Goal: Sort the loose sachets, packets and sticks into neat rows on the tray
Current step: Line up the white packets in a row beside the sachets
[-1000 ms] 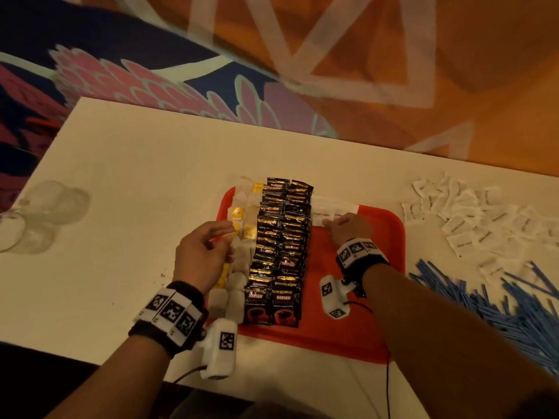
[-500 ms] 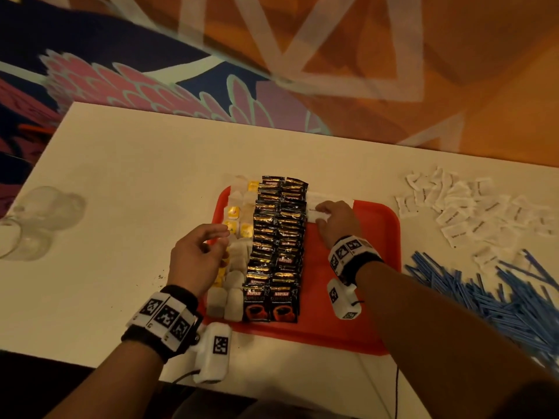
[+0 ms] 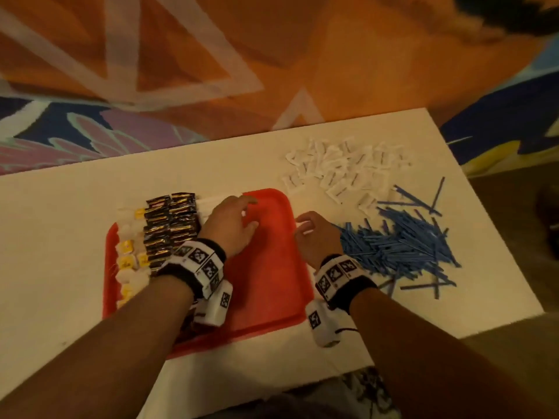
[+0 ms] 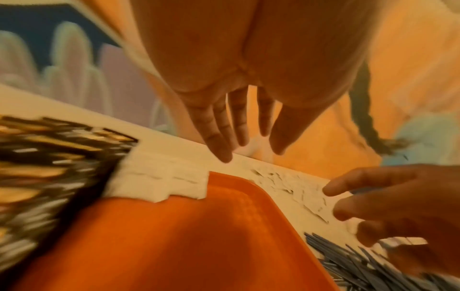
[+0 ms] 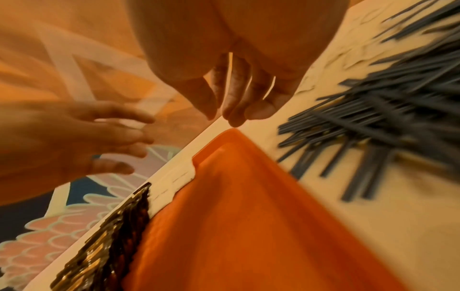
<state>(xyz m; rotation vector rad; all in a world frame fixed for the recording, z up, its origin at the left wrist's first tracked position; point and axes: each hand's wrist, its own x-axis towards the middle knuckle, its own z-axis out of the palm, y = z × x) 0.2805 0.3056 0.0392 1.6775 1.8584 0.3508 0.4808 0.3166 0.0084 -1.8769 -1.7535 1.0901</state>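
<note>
The red tray [image 3: 272, 282] holds two rows of black coffee packets [image 3: 171, 225], a column of white and yellow sachets [image 3: 130, 255] at its left, and a few white sachets [image 3: 211, 204] along its far edge. My left hand [image 3: 233, 225] hovers over the tray's bare middle with straight, spread fingers [image 4: 219, 137] and holds nothing. My right hand [image 3: 311, 237] is just past the tray's right rim, beside the blue sticks [image 3: 402, 240]. Its fingers [image 5: 231, 110] hang loosely and nothing shows in them. Loose white sachets [image 3: 341, 170] lie in a heap behind the sticks.
The white table [image 3: 60, 237] ends close behind the sachet heap and just right of the sticks, near its right edge [image 3: 496, 246]. Patterned carpet [image 3: 272, 55] lies beyond. The tray's right half is bare red plastic.
My left hand has crossed from the tray's left column to its middle. My right hand left the white sachets at the far edge and moved right, off the tray. The view swung right.
</note>
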